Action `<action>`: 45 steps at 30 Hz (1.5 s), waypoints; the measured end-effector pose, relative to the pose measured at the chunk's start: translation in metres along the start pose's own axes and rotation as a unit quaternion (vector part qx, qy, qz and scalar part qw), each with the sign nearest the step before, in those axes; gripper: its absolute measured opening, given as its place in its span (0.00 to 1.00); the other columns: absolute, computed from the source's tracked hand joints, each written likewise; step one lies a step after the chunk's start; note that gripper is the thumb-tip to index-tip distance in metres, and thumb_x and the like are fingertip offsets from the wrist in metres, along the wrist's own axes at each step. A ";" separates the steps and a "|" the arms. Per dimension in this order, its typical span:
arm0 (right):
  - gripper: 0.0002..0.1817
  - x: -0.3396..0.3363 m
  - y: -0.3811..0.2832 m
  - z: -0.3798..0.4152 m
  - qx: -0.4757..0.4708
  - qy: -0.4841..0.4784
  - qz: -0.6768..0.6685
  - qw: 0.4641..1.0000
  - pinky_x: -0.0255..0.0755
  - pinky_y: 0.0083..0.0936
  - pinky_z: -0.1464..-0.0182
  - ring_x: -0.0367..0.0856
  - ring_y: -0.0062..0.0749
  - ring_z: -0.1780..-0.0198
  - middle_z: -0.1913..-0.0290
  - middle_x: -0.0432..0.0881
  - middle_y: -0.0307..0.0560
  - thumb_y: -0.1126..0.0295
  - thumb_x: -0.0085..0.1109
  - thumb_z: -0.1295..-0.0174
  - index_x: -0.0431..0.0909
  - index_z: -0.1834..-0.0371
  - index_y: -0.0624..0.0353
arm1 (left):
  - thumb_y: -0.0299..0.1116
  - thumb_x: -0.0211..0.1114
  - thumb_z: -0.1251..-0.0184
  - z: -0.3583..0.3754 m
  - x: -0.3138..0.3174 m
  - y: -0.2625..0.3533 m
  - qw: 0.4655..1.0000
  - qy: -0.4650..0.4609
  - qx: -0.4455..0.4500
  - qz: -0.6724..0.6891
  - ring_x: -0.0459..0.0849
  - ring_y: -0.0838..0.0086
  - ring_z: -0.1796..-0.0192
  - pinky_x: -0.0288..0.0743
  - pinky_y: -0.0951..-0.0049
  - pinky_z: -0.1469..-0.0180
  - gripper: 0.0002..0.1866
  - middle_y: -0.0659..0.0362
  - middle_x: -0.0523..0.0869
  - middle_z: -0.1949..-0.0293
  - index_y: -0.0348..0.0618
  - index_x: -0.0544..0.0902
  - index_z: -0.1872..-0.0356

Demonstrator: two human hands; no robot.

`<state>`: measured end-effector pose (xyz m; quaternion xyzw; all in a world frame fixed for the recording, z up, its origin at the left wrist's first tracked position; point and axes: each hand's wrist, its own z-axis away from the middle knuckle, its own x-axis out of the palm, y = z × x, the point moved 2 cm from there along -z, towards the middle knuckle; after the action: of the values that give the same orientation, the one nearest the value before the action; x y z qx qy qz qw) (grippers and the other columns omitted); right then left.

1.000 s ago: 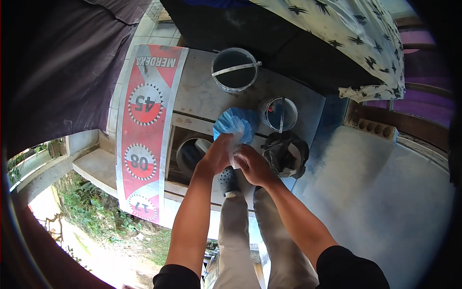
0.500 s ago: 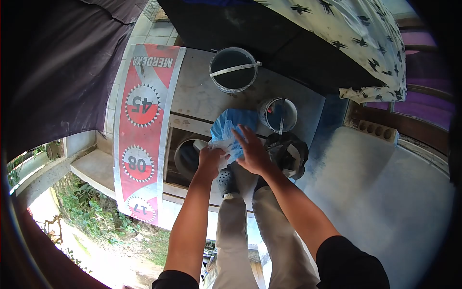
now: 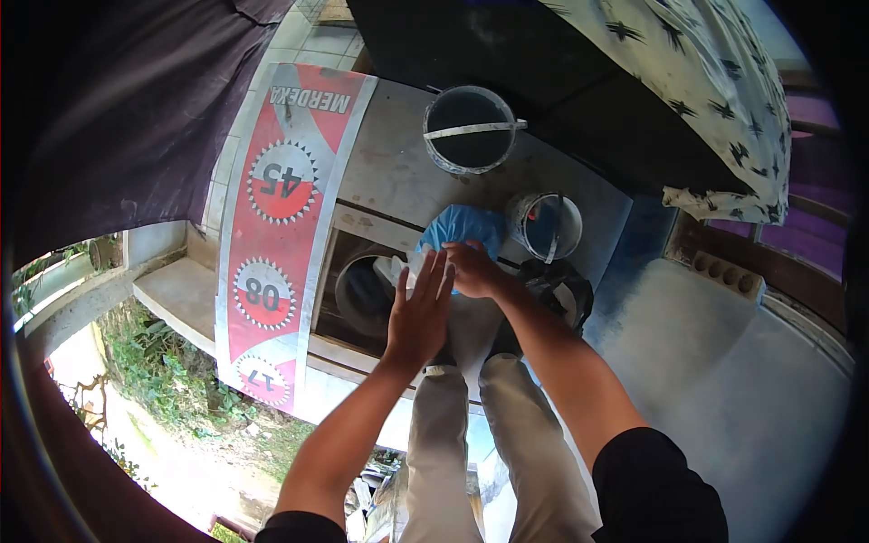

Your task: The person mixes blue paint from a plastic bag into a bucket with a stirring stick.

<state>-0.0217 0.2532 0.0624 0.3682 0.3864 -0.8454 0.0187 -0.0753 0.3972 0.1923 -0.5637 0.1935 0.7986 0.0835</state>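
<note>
Gripping blue plastic bag (image 3: pixel 463 226) with right hand (image 3: pixel 475 270); left hand (image 3: pixel 421 312) flat, fingers spread, holding nothing; small bucket (image 3: pixel 549 226) just beside, black bag (image 3: pixel 561 294) crowding right edge

A long red and white banner (image 3: pixel 281 226) lies on the ground, and its writing is upside down from here. At its far end is the word "MERDEKA" in white letters. Below that come three round badges with big numbers in them: "45", then "08", then "17" at the near end. No other words can be read.
</note>
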 end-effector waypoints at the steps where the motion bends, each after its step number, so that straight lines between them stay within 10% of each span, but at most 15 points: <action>1: 0.28 -0.001 0.004 -0.001 0.030 -0.028 -0.043 0.998 0.50 0.55 0.23 0.66 0.39 0.22 0.32 0.78 0.49 0.60 0.70 0.41 0.79 0.37 0.55 | 0.35 0.63 0.36 -0.001 0.014 -0.010 0.999 0.010 0.025 -0.039 0.53 0.62 0.15 0.57 0.47 0.24 0.36 0.52 0.60 0.18 0.45 0.70 0.24; 14: 0.31 -0.004 -0.038 0.058 0.003 0.236 -0.063 0.970 0.62 0.47 0.27 0.69 0.47 0.27 0.31 0.74 0.50 0.74 0.69 0.43 0.76 0.32 0.52 | 0.33 0.56 0.29 -0.036 0.075 -0.036 0.943 -0.268 -0.103 0.170 0.88 0.58 0.57 0.75 0.50 0.47 0.13 0.53 0.88 0.60 0.42 0.85 0.52; 16: 0.36 0.015 -0.047 0.066 0.055 0.289 -0.101 0.951 0.63 0.46 0.27 0.66 0.50 0.23 0.25 0.69 0.52 0.74 0.69 0.43 0.73 0.27 0.46 | 0.38 0.56 0.26 -0.024 0.081 -0.035 0.474 -0.241 -0.460 0.712 0.87 0.62 0.53 0.76 0.51 0.52 0.14 0.53 0.86 0.54 0.43 0.82 0.49; 20: 0.33 0.046 -0.036 0.059 0.051 0.294 -0.111 0.948 0.62 0.48 0.26 0.64 0.50 0.21 0.22 0.66 0.50 0.67 0.65 0.39 0.73 0.27 0.46 | 0.36 0.52 0.23 0.008 0.082 -0.007 0.299 -0.150 -0.137 0.932 0.82 0.62 0.51 0.73 0.50 0.47 0.15 0.53 0.82 0.52 0.41 0.77 0.44; 21: 0.31 0.043 -0.035 0.054 0.032 0.317 -0.139 0.938 0.62 0.50 0.26 0.65 0.49 0.22 0.26 0.72 0.48 0.63 0.64 0.40 0.76 0.30 0.48 | 0.38 0.48 0.20 0.012 0.099 -0.001 -0.033 -0.147 -0.115 0.982 0.80 0.59 0.46 0.71 0.51 0.42 0.17 0.51 0.82 0.47 0.42 0.76 0.41; 22: 0.31 0.047 -0.029 0.048 0.034 0.315 -0.141 0.938 0.62 0.50 0.26 0.65 0.49 0.22 0.26 0.72 0.48 0.63 0.64 0.40 0.76 0.30 0.48 | 0.38 0.48 0.20 0.010 0.090 0.001 -0.035 -0.147 -0.118 0.981 0.80 0.59 0.46 0.71 0.51 0.42 0.17 0.51 0.82 0.47 0.42 0.76 0.41; 26: 0.24 0.050 -0.011 0.038 0.039 0.266 -0.254 0.929 0.64 0.49 0.30 0.73 0.45 0.27 0.42 0.84 0.44 0.65 0.68 0.41 0.82 0.39 0.51 | 0.52 0.44 0.17 0.004 0.038 -0.003 0.006 -0.135 -0.242 0.961 0.78 0.60 0.38 0.70 0.55 0.39 0.25 0.52 0.81 0.40 0.49 0.73 0.32; 28: 0.21 0.040 -0.002 0.036 0.037 0.251 -0.242 0.936 0.66 0.46 0.32 0.77 0.44 0.31 0.47 0.87 0.43 0.66 0.69 0.41 0.83 0.43 0.53 | 0.52 0.46 0.17 0.008 0.031 -0.011 0.255 -0.210 -0.278 0.902 0.79 0.62 0.39 0.70 0.55 0.36 0.23 0.57 0.82 0.39 0.51 0.76 0.35; 29: 0.19 0.036 0.004 0.033 0.038 0.213 -0.287 0.933 0.69 0.44 0.34 0.80 0.45 0.35 0.49 0.87 0.45 0.67 0.70 0.41 0.84 0.46 0.55 | 0.44 0.54 0.22 0.013 0.046 -0.012 0.477 -0.211 -0.284 0.805 0.75 0.62 0.35 0.67 0.55 0.33 0.22 0.59 0.77 0.31 0.54 0.75 0.31; 30: 0.16 0.030 0.004 0.033 0.040 0.175 -0.332 0.926 0.71 0.41 0.36 0.83 0.46 0.40 0.51 0.87 0.47 0.67 0.71 0.40 0.85 0.49 0.57 | 0.44 0.54 0.22 0.012 0.037 -0.010 0.479 -0.211 -0.284 0.803 0.75 0.62 0.35 0.67 0.55 0.33 0.22 0.59 0.77 0.31 0.54 0.75 0.31; 31: 0.14 0.022 0.003 0.039 0.052 0.154 -0.374 0.913 0.74 0.39 0.39 0.85 0.49 0.44 0.52 0.87 0.50 0.65 0.69 0.37 0.85 0.51 0.59 | 0.39 0.57 0.26 0.009 0.021 -0.011 0.826 -0.130 -0.099 0.539 0.74 0.62 0.33 0.67 0.56 0.34 0.26 0.61 0.73 0.28 0.56 0.73 0.28; 32: 0.14 0.019 0.003 0.040 0.050 0.155 -0.375 0.913 0.74 0.39 0.39 0.85 0.49 0.44 0.52 0.87 0.50 0.65 0.69 0.37 0.85 0.51 0.59 | 0.34 0.61 0.31 0.008 0.008 -0.006 0.983 -0.019 0.109 0.150 0.72 0.62 0.31 0.66 0.56 0.34 0.31 0.63 0.70 0.25 0.58 0.72 0.25; 36: 0.15 0.013 0.007 0.049 0.065 0.109 -0.289 0.949 0.74 0.41 0.38 0.82 0.52 0.42 0.49 0.84 0.54 0.60 0.67 0.33 0.86 0.52 0.60 | 0.27 0.65 0.41 -0.009 0.034 -0.025 0.974 0.062 0.176 -0.127 0.72 0.63 0.32 0.68 0.58 0.39 0.40 0.65 0.62 0.19 0.57 0.69 0.22; 41: 0.18 0.030 0.013 0.057 -0.038 0.136 -0.170 0.975 0.71 0.43 0.35 0.79 0.52 0.39 0.46 0.81 0.54 0.58 0.67 0.32 0.85 0.50 0.61 | 0.36 0.64 0.38 -0.043 0.053 -0.027 0.965 0.085 0.218 -0.119 0.76 0.69 0.50 0.69 0.62 0.46 0.23 0.66 0.82 0.56 0.52 0.84 0.39; 45: 0.18 0.018 0.003 0.065 0.014 0.215 -0.198 0.956 0.69 0.41 0.31 0.76 0.51 0.33 0.39 0.80 0.55 0.64 0.66 0.31 0.81 0.42 0.60 | 0.33 0.63 0.36 -0.062 0.052 -0.017 0.973 -0.068 0.174 -0.137 0.81 0.68 0.50 0.72 0.61 0.47 0.12 0.62 0.87 0.62 0.50 0.89 0.53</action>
<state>-0.0735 0.2128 0.0771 0.4572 0.4351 -0.7384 -0.2375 -0.0340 0.3837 0.1217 -0.5057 0.2449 0.7702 0.3018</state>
